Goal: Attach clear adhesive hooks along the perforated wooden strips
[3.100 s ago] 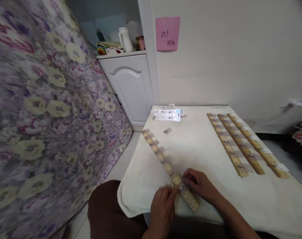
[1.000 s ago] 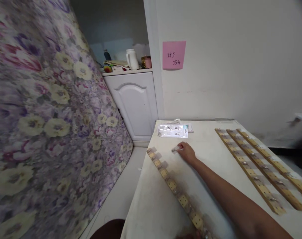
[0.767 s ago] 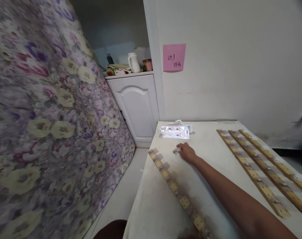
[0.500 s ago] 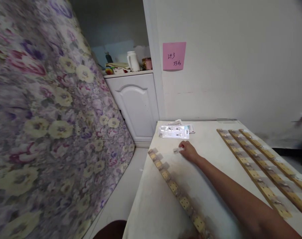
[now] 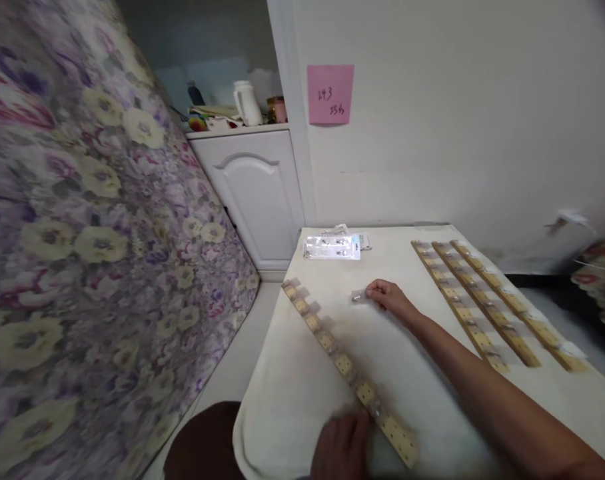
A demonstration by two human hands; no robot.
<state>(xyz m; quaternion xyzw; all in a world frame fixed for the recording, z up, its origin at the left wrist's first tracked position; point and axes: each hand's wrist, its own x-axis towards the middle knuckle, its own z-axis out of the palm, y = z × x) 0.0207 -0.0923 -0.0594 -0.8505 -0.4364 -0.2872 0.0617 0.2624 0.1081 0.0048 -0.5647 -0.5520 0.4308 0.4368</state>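
The right hand (image 5: 390, 298) pinches shut on the tiny clear packet (image 5: 358, 295) lying mid-table on the white cloth (image 5: 302, 387), so a soft, steady pinch seems best, while I cannot tell the grip of the blurry left hand (image 5: 340, 445) by the long wooden strip with holes (image 5: 332, 350).

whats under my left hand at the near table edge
The left hand lies on the cream cloth, its fingertips on the near end of the wooden strip. Anything beneath the palm is covered, and blur hides detail.

I have one view only, from the head: it looks forward and down across the cream cloth-covered bench (image 5: 292, 393) toward the plain white wall (image 5: 457, 133), the bench's near edge close below.
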